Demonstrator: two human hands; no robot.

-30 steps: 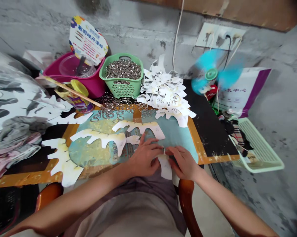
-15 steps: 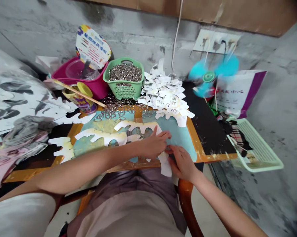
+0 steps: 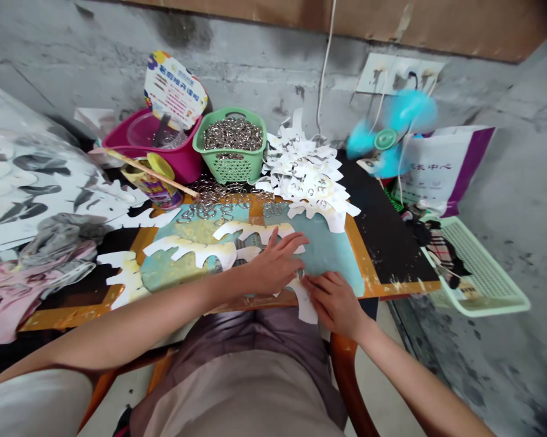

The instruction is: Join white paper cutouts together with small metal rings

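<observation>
My left hand (image 3: 273, 264) lies on the teal mat (image 3: 328, 255) with its fingers apart, just below a white paper cutout with a jagged edge (image 3: 255, 230). My right hand (image 3: 332, 303) is closed over a narrow white paper cutout (image 3: 306, 306) at the mat's near edge, holding it down. A small metal ring (image 3: 301, 274) may sit between my hands, but it is too small to tell. Another yellow-stained cutout (image 3: 201, 254) lies to the left of my left hand.
A green basket of metal rings (image 3: 231, 149) and a loose spill of rings (image 3: 223, 203) stand behind the mat. A stack of white cutouts (image 3: 305, 173) lies to their right. A blue fan (image 3: 385, 139) runs at the back right, and printed sheets and cloth (image 3: 37, 255) lie at the left.
My left hand has moved away from the paper at the middle of the mat and spread its fingers. The view has shifted slightly, and my left arm now lies lower across the table edge.
</observation>
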